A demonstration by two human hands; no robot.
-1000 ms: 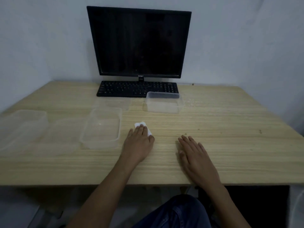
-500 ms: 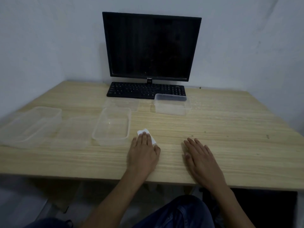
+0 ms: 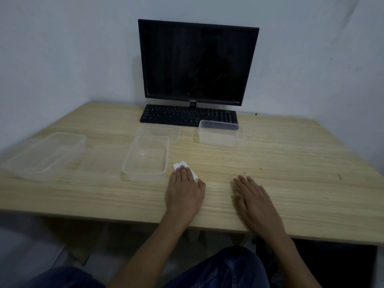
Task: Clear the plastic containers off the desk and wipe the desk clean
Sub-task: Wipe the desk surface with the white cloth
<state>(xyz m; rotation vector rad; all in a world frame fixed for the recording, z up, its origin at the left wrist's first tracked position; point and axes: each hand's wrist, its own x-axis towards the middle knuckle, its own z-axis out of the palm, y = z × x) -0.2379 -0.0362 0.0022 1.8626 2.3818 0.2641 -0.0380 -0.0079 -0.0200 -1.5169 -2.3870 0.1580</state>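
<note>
Left hand [image 3: 185, 192], fingers extended and close together, lies palm-down on a small white wipe [image 3: 182, 166] pressed against the desk [image 3: 291, 173]; it pins the wipe rather than gripping it. Right hand [image 3: 254, 201] rests flat and empty, fingers slightly spread, just right of the wipe. Three clear plastic containers remain on the desk: one [image 3: 145, 157] immediately left of the wipe, one [image 3: 219, 134] beyond it before the keyboard [image 3: 187, 115], one [image 3: 47, 152] far left. Clearing appears not yet begun; the next move likely calls for lifting the nearest container away.
</note>
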